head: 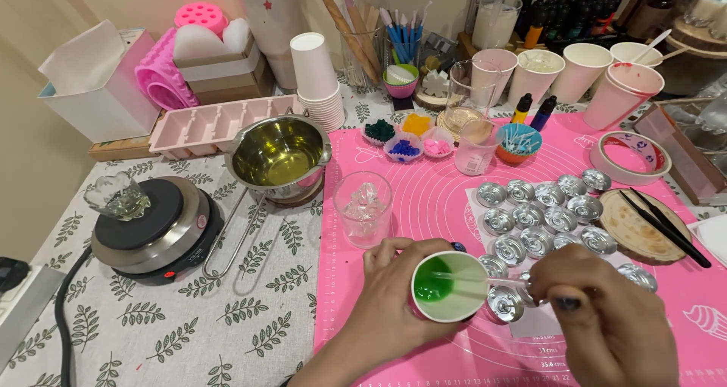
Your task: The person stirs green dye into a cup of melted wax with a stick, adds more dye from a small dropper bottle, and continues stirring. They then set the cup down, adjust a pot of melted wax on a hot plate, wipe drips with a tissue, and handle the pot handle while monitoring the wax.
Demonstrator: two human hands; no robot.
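My left hand [382, 296] grips a white paper cup [452, 287] tilted toward me, with green liquid pooled inside. My right hand [606, 319] holds a thin clear stirring stick [485, 279] whose tip reaches into the green liquid. Both hands hover over the pink silicone mat [424, 198], just beside several small round metal tins [541, 216] laid on a white sheet. A clear glass [363, 207] stands just beyond the cup.
A steel pot of yellowish liquid [280, 156] sits left of the mat, near a small electric hot plate [151, 224] bearing a glass dish [117, 195]. Paper cups [598, 73], dye bottles, colour chips, a tape roll [630, 156] and a wooden disc with tweezers [644, 224] crowd the back and right.
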